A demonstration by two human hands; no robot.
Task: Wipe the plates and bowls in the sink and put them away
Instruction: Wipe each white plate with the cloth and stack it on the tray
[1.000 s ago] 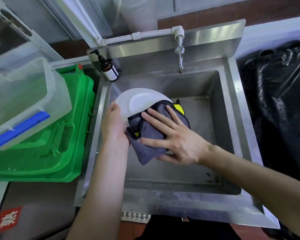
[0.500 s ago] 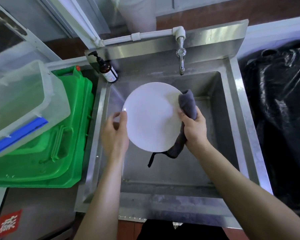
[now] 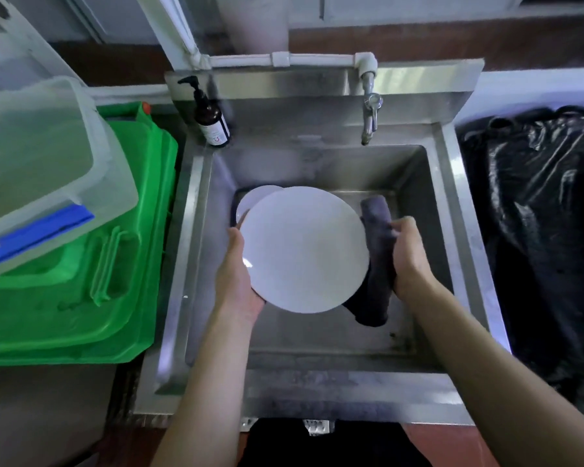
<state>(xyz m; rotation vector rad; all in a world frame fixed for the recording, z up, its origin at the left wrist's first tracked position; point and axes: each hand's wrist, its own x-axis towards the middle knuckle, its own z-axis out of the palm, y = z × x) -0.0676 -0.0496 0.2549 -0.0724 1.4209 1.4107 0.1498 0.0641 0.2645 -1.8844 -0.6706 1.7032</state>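
Since half a second ago the white plate (image 3: 304, 249) has come lower and nearer over the basin, and the left hand (image 3: 238, 274) has slid from the plate's left edge down to its lower left, now cupping it from beneath. A second white dish (image 3: 255, 200), earlier hidden, now shows behind the plate's upper left edge.

From the head camera, the plate is held above the steel sink (image 3: 317, 375), its pale face turned up toward the viewer. The left hand's thumb lies along the rim while its other fingers are hidden behind the plate, so the hand clearly grips it. The right hand (image 3: 410, 254) is curled round a grey cloth (image 3: 378, 264), pinching it against the plate's right edge; the cloth hangs down below the hand, partly behind the plate. The second dish lies in the basin at the back left, mostly covered by the held plate.

A tap (image 3: 370, 116) hangs over the back of the sink, and a dark pump bottle (image 3: 213, 121) stands on the back left corner. To the left sits a green bin (image 3: 115, 264) with a clear plastic box (image 3: 48, 170) lying on top. To the right is a black plastic bag (image 3: 533, 210).
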